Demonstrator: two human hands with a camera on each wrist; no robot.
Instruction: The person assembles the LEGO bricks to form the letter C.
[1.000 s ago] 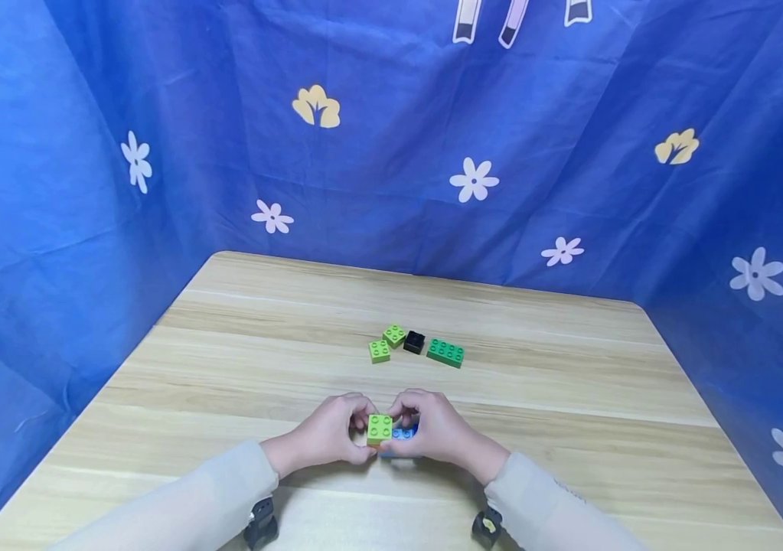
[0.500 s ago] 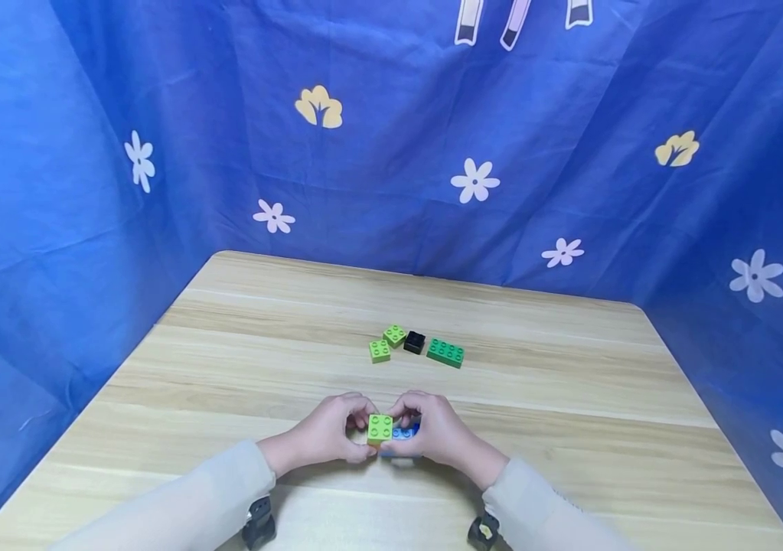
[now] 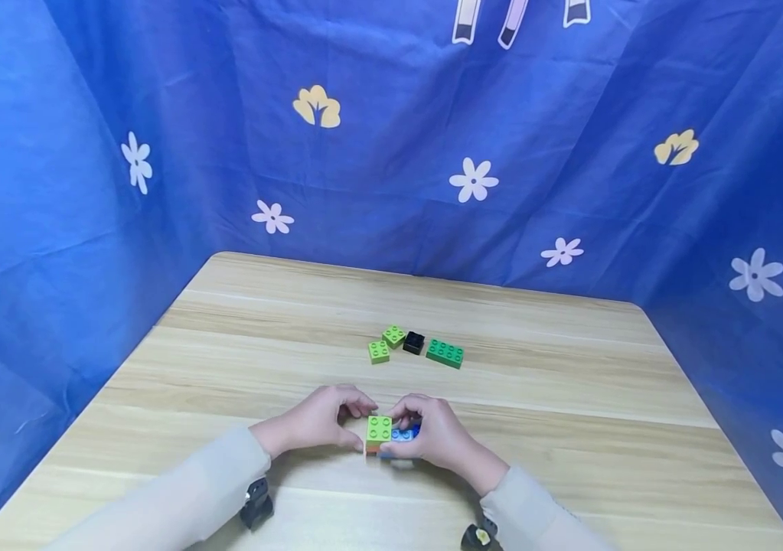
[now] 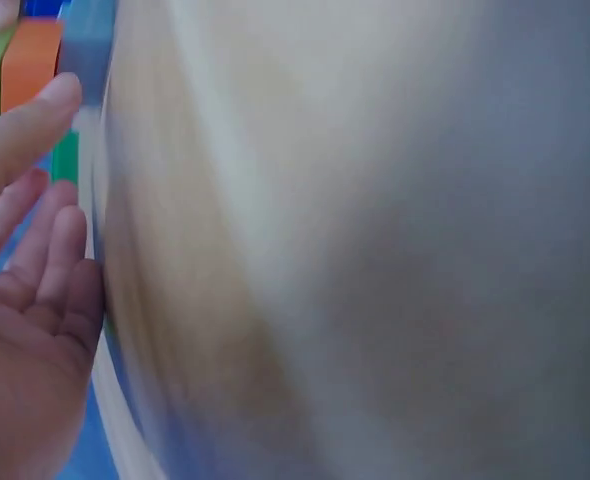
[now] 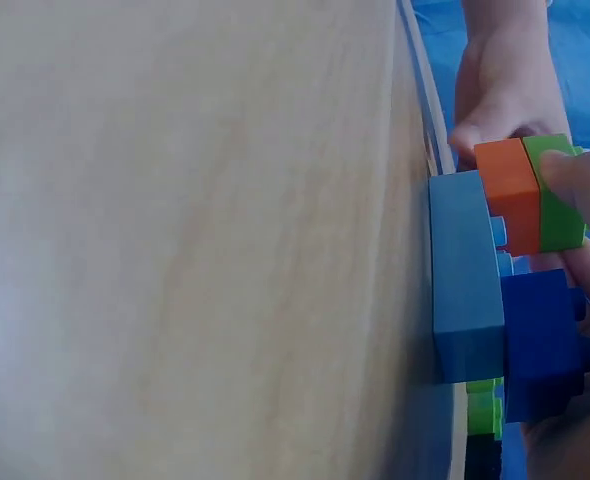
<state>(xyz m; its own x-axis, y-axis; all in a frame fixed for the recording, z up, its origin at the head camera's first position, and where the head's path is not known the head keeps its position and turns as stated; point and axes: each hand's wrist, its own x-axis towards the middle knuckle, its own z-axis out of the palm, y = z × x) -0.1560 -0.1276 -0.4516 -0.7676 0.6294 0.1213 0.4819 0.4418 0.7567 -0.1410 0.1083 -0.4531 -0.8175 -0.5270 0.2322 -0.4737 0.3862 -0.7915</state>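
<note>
A stack of toy bricks stands at the near middle of the table in the head view. Its long light blue brick [image 5: 465, 280] lies at the bottom. On one end sits an orange brick [image 5: 505, 195] topped by a lime green brick [image 3: 379, 428]; a dark blue brick [image 5: 543, 340] is on the other end. My right hand [image 3: 432, 436] grips the lime green brick, thumb on its near side and fingers behind it. To the left, my left hand [image 3: 325, 417] is apart from the stack, its fingers loosely bent and thumb near the orange brick.
Behind the hands lie two loose lime green bricks, one farther back [image 3: 394, 335] and one nearer [image 3: 379, 352]. Beside them are a black brick [image 3: 414, 342] and a longer green brick [image 3: 445, 353]. A blue patterned cloth [image 3: 391, 153] hangs around the wooden table [image 3: 536, 367].
My left hand has let go of the brick stack and drawn slightly left and back, its fingers loosening. My right hand keeps its hold, and the stack has barely moved.
</note>
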